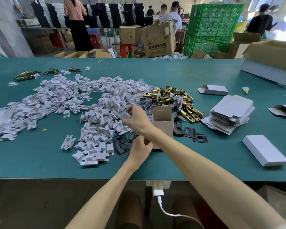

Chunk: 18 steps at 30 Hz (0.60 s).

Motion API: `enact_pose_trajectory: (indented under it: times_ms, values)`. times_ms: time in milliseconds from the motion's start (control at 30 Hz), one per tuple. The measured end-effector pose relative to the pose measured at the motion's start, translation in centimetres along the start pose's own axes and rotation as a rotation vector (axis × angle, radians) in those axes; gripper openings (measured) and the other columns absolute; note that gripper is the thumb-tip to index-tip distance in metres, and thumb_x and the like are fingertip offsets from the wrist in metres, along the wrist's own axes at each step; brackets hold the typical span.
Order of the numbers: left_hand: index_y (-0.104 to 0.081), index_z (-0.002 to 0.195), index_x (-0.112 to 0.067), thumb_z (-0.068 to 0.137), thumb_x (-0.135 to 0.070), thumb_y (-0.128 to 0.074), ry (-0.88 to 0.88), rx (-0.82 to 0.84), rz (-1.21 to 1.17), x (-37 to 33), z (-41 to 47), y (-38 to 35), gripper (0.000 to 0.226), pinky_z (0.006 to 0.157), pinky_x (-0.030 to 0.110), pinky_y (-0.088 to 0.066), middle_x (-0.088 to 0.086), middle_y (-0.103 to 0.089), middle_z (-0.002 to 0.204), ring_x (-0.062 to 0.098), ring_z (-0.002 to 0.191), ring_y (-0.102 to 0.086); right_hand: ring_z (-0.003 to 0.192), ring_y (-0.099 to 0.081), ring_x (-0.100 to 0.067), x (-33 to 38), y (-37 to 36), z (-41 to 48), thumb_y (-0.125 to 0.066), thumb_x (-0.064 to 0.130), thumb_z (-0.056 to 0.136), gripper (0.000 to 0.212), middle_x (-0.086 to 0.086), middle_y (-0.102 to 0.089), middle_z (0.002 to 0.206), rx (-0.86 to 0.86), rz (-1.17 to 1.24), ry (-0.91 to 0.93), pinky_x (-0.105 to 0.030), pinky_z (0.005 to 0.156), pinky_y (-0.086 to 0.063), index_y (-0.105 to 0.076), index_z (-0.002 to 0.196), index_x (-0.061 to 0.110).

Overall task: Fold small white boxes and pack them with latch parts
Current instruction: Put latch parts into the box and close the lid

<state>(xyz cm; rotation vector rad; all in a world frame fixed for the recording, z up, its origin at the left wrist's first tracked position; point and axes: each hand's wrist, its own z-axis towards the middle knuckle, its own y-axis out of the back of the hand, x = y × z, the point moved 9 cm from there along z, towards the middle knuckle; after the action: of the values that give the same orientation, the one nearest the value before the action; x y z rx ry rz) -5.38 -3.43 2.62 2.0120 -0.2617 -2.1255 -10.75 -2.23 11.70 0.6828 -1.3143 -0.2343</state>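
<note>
Right hand (136,117): fingers curled, pinching one white plastic insert (126,115) just above the heap; its forearm crosses over the left wrist.
Left hand (141,148): fingers curled at the lower near corner of the open box (163,125), holding it (the grip is partly hidden by the right forearm).
Open box: upright on the green surface (40,162), top flap raised, just right of the right hand and touching the left hand; its contents cannot be seen.
Insert heap (96,116): white, loose, directly under the right hand and spreading far to its left.
Black plates (191,133): lying flat beside the box base, right of both hands; more lie just left of the left hand.
Brass latches (170,96): piled beyond the box, mixed with clear bags (144,90).
Flat box blanks (231,116): stacked, well right of the hands.
Closed white box (264,152): lying flat, far right, nearer the person than the blanks.
</note>
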Motion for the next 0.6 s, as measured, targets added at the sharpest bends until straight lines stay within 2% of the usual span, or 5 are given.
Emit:
enact_pose_trajectory:
  times_ms: [133, 200, 333, 467, 600]
  values:
    - [-0.063, 0.117, -0.025, 0.096, -0.017, -0.074, -0.032, 0.005, -0.057, 0.3, 0.2, -0.2, 0.024, 0.095, 0.026, -0.055, 0.0, -0.073, 0.119, 0.014, 0.111, -0.069, 0.085, -0.066, -0.015, 2.6, 5.6, -1.3, -0.072, 0.001, 0.088, 0.057, -0.001, -0.062, 0.097, 0.009, 0.067, 0.137, -0.024, 0.076, -0.06, -0.048, 0.138, 0.015]
    - [-0.063, 0.113, -0.03, 0.096, -0.018, -0.074, -0.031, 0.011, -0.097, 0.7, 0.4, -0.4, 0.023, 0.089, 0.02, -0.055, -0.006, -0.074, 0.115, 0.008, 0.106, -0.07, 0.081, -0.064, -0.008, 3.2, 8.7, -1.9, -0.071, 0.005, 0.091, 0.063, 0.0, -0.065, 0.094, -0.025, 0.016, 0.201, -0.016, 0.072, -0.057, -0.047, 0.146, 0.021]
    - [-0.063, 0.115, -0.029, 0.096, -0.019, -0.074, -0.027, 0.02, -0.144, 1.0, 0.6, -0.5, 0.024, 0.09, 0.021, -0.056, -0.006, -0.074, 0.117, 0.006, 0.108, -0.07, 0.073, -0.063, -0.003, 1.5, 12.7, -2.6, -0.076, 0.011, 0.088, 0.037, 0.005, -0.07, 0.089, -0.059, -0.098, 0.159, -0.009, 0.063, -0.047, -0.066, 0.124, 0.015]
    - [-0.064, 0.118, -0.026, 0.096, -0.018, -0.074, -0.029, 0.014, -0.138, 1.1, 0.7, -0.5, 0.025, 0.091, 0.021, -0.056, -0.004, -0.074, 0.118, 0.009, 0.11, -0.069, 0.08, -0.066, -0.023, -1.4, 13.6, -3.4, -0.078, 0.009, 0.083, 0.025, -0.007, -0.07, 0.09, -0.076, -0.163, 0.08, -0.036, 0.073, -0.058, -0.06, 0.101, 0.009]
    - [-0.064, 0.123, -0.019, 0.096, -0.019, -0.074, -0.035, 0.014, -0.124, 1.2, 0.8, -0.5, 0.029, 0.092, 0.022, -0.056, -0.003, -0.074, 0.119, 0.009, 0.11, -0.069, 0.082, -0.068, -0.023, -2.6, 13.7, -3.9, -0.076, 0.013, 0.085, 0.022, -0.007, -0.071, 0.087, -0.077, -0.233, 0.101, -0.035, 0.076, -0.057, -0.061, 0.099, 0.017]
